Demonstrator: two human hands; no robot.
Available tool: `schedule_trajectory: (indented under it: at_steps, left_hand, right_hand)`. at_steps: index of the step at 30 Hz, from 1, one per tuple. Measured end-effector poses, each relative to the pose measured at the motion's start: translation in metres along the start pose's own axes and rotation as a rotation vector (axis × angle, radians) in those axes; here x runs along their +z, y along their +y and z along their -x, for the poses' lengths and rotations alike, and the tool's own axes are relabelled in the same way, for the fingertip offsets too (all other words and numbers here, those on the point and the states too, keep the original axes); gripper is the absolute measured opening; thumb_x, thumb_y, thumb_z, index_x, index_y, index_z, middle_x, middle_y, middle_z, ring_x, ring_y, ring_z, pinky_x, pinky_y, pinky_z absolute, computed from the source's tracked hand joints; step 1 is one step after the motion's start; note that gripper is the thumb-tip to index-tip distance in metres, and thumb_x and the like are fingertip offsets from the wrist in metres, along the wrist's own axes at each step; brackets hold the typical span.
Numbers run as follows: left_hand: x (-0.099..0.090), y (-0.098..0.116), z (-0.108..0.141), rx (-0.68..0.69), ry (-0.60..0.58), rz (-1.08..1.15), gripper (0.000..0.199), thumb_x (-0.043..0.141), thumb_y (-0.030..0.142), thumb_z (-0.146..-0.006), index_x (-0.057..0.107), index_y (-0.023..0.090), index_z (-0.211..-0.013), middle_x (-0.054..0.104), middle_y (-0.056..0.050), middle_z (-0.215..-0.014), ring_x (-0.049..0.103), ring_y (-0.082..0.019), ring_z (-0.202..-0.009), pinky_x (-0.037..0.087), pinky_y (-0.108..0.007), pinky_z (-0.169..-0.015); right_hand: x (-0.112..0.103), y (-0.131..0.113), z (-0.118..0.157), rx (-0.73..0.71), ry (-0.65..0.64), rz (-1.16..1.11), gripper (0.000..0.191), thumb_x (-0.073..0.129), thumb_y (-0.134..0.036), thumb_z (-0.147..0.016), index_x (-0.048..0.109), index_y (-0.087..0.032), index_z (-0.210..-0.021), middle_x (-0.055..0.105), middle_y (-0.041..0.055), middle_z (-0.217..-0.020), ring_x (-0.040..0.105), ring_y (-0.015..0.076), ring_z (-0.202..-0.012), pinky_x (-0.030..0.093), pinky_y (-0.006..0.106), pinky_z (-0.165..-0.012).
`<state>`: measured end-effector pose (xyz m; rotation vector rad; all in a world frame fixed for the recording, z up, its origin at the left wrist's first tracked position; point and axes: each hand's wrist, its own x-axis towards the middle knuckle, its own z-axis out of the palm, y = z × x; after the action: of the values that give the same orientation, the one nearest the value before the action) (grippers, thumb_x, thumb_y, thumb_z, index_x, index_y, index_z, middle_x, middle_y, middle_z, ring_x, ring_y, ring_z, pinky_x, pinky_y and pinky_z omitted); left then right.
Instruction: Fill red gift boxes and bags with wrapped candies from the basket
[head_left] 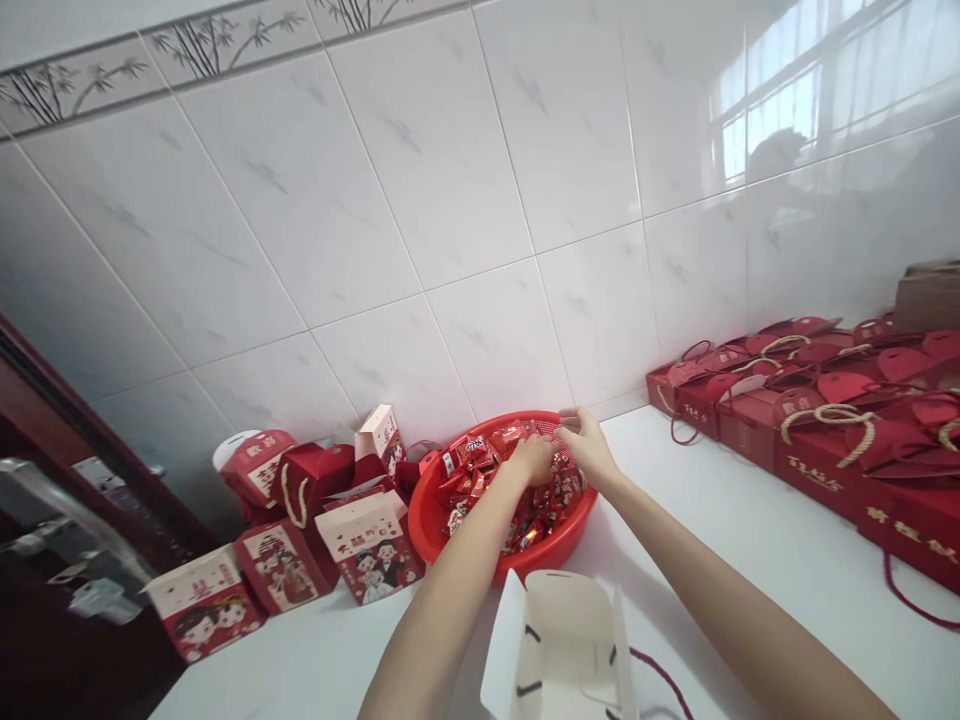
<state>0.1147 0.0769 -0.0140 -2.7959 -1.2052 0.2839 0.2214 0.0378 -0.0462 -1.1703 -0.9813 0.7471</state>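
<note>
A red plastic basket (pixel 571 541) full of red-wrapped candies (pixel 474 452) stands against the tiled wall. My left hand (pixel 534 459) reaches down among the candies; its fingertips are hidden in the pile. At the basket's back right rim is my right hand (pixel 589 446), its thumb and fingers near the edge, and nothing can be seen in its grasp. Below the basket, between my forearms, an open box (pixel 574 640) shows its white inside, with a dark red cord at its right side.
Several red and cream printed boxes (pixel 281 570) stand left of the basket. Rows of red boxes (pixel 817 470) with rope handles line the right side of the white table (pixel 712 540). A dark door frame with a metal handle is at far left.
</note>
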Motion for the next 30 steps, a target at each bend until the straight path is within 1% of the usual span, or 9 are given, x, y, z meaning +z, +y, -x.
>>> schedule_trajectory:
  at_steps: [5,9,11,14,18,22,25,27,30]
  left_hand:
    - [0.012,-0.002,-0.011,-0.024,-0.033,-0.082,0.06,0.067,0.009,-0.075,0.061,0.024,-0.133,0.056,-0.015,-0.143,0.041,-0.04,-0.139,0.035,-0.057,-0.113]
    - [0.018,-0.007,-0.012,-0.086,-0.047,-0.106,0.06,0.066,0.015,-0.08,0.058,0.033,-0.137,0.055,-0.014,-0.144,0.041,-0.039,-0.14,0.033,-0.061,-0.112]
    - [0.018,-0.007,-0.013,-0.116,-0.043,-0.113,0.056,0.065,0.016,-0.081,0.06,0.034,-0.134,0.057,-0.013,-0.142,0.041,-0.039,-0.14,0.032,-0.061,-0.112]
    - [0.017,-0.005,-0.012,-0.149,-0.02,-0.111,0.044,0.064,0.016,-0.082,0.068,0.029,-0.124,0.058,-0.015,-0.139,0.042,-0.039,-0.139,0.032,-0.061,-0.111]
    - [0.011,-0.006,-0.004,-0.14,0.016,-0.042,0.029,0.062,0.015,-0.082,0.076,0.022,-0.106,0.066,-0.017,-0.129,0.053,-0.038,-0.129,0.037,-0.057,-0.108]
    - [0.001,-0.02,0.012,-0.116,0.046,0.125,0.027,0.059,0.013,-0.082,0.078,0.024,-0.098,0.076,-0.009,-0.107,0.069,-0.028,-0.104,0.05,-0.04,-0.095]
    - [-0.002,-0.035,0.03,-0.11,0.1,0.282,0.03,0.056,0.015,-0.085,0.076,0.023,-0.105,0.077,-0.005,-0.108,0.071,-0.022,-0.098,0.053,-0.03,-0.089]
    - [0.0,-0.044,0.044,-0.091,0.184,0.518,0.03,0.056,0.018,-0.085,0.075,0.018,-0.108,0.076,-0.007,-0.112,0.07,-0.022,-0.101,0.053,-0.03,-0.09]
    - [0.006,-0.052,0.061,-0.056,0.366,0.94,0.03,0.064,0.029,-0.082,0.075,0.013,-0.105,0.076,-0.011,-0.112,0.069,-0.024,-0.105,0.052,-0.035,-0.096]
  right_hand:
    - [-0.001,-0.006,0.004,0.009,-0.025,0.014,0.031,0.052,-0.022,-0.069,0.054,-0.02,-0.1,0.067,0.0088,-0.11,0.064,0.0213,-0.108,0.051,0.034,-0.094]
    - [-0.003,-0.008,0.005,0.001,-0.036,0.04,0.029,0.053,-0.021,-0.072,0.054,-0.02,-0.101,0.066,0.0094,-0.113,0.064,0.0207,-0.109,0.05,0.034,-0.095]
    - [-0.003,-0.008,0.005,-0.006,-0.038,0.05,0.029,0.053,-0.021,-0.073,0.054,-0.02,-0.101,0.066,0.0087,-0.112,0.065,0.0206,-0.109,0.05,0.034,-0.095]
    - [-0.004,-0.007,0.005,-0.027,-0.044,0.068,0.028,0.053,-0.021,-0.074,0.055,-0.021,-0.102,0.067,0.0077,-0.111,0.064,0.021,-0.111,0.05,0.035,-0.097]
    - [-0.004,-0.009,0.007,-0.037,-0.043,0.101,0.028,0.053,-0.021,-0.074,0.055,-0.02,-0.102,0.067,0.0088,-0.113,0.063,0.0217,-0.112,0.048,0.037,-0.1]
    - [-0.004,-0.012,0.01,-0.041,-0.051,0.119,0.025,0.052,-0.019,-0.076,0.055,-0.019,-0.101,0.066,0.0097,-0.114,0.063,0.0213,-0.113,0.047,0.037,-0.101]
    - [-0.004,-0.015,0.011,-0.04,-0.072,0.125,0.022,0.051,-0.017,-0.078,0.055,-0.019,-0.099,0.067,0.0103,-0.113,0.063,0.0207,-0.11,0.047,0.036,-0.099]
    - [-0.003,-0.016,0.011,-0.048,-0.117,0.121,0.018,0.053,-0.019,-0.079,0.055,-0.018,-0.098,0.068,0.0102,-0.109,0.065,0.0203,-0.105,0.048,0.035,-0.095]
    - [-0.003,-0.015,0.012,-0.069,-0.258,0.101,0.02,0.057,-0.03,-0.083,0.058,-0.017,-0.098,0.069,0.0077,-0.096,0.066,0.0202,-0.093,0.051,0.034,-0.085]
